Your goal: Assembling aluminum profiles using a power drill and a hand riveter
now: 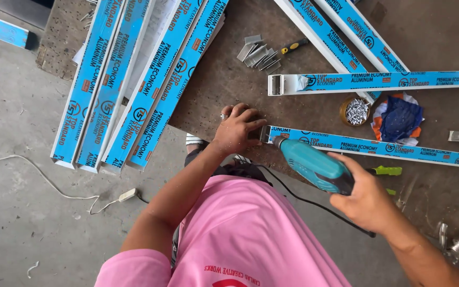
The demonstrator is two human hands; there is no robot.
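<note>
While left fingers [248, 118] pressed the profile [370, 146] end, gripped drill [314, 166] in right hand [365, 199], nosing leftward along its axis.

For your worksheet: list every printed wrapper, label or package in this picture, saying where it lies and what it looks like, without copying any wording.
Wrapped profile: under the left hand and drill; long, blue film, white and orange print.
Leaning bundle: upper left; same blue wrapping.
Three more wrapped bars: upper right.
Shirt print: red on pink.
</note>
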